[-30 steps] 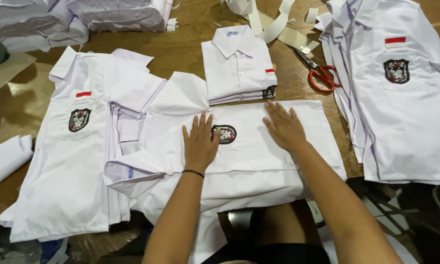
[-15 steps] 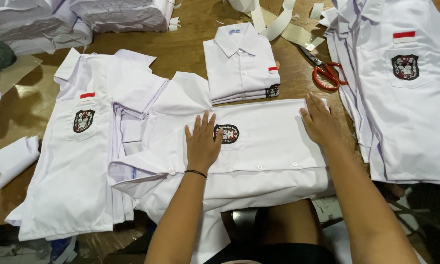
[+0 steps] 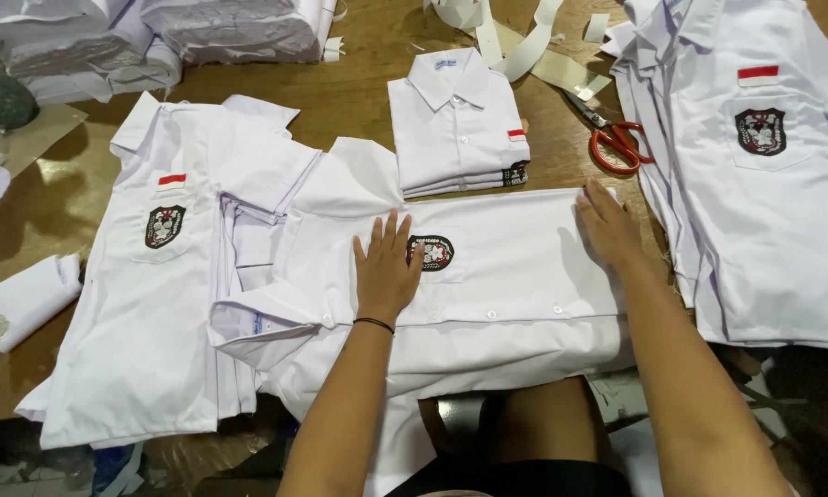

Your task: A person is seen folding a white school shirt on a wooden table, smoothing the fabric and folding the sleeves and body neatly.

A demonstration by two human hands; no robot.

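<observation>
Both hands lie flat and spread on the white shirt (image 3: 506, 276): left hand (image 3: 386, 271) beside the badge, right hand (image 3: 609, 228) at its right edge. Soft, light, likely slippery cloth; best gripped at folded edges.

White shirt (image 3: 515, 276) (badged), flat, half-folded

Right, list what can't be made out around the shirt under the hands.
- Shirt, head view: its near hem hangs past the table edge; the part under the left hand and right hand is covered.
- Chest badge: too small to read; the left thumb touches its edge.
- Folded stack: lower shirts hidden by the top one.
- Scissors: blade tips run under paper strips.
- Right-hand shirt pile: cut off by the frame edge.
</observation>
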